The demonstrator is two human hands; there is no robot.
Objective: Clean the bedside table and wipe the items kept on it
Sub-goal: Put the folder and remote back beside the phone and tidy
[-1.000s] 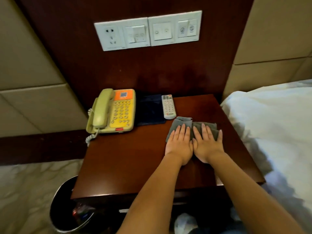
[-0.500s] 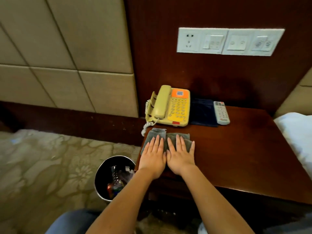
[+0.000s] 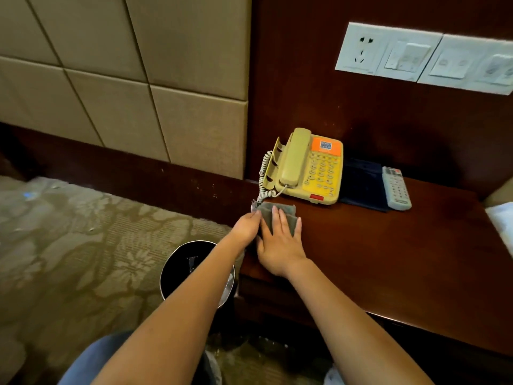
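A dark wooden bedside table (image 3: 388,259) holds a yellow telephone (image 3: 308,166), a dark blue folder (image 3: 362,184) and a white remote (image 3: 396,188) along its back. A folded grey cloth (image 3: 280,215) lies at the table's left edge, just in front of the phone. My right hand (image 3: 279,244) presses flat on the cloth with straight fingers. My left hand (image 3: 245,229) is at the table's left edge and holds the cloth's left side, thumb on top; its fingers are hidden under the cloth.
A black waste bin (image 3: 180,262) with some rubbish stands on the patterned carpet just left of the table. The phone's coiled cord (image 3: 262,173) hangs by the cloth. A white socket and switch panel (image 3: 416,58) is on the wall. White bedding (image 3: 502,220) borders the table's right side.
Both hands slid the cloth from the table's right side to its left edge. My left hand has left the tabletop and now holds the cloth's side at the edge.
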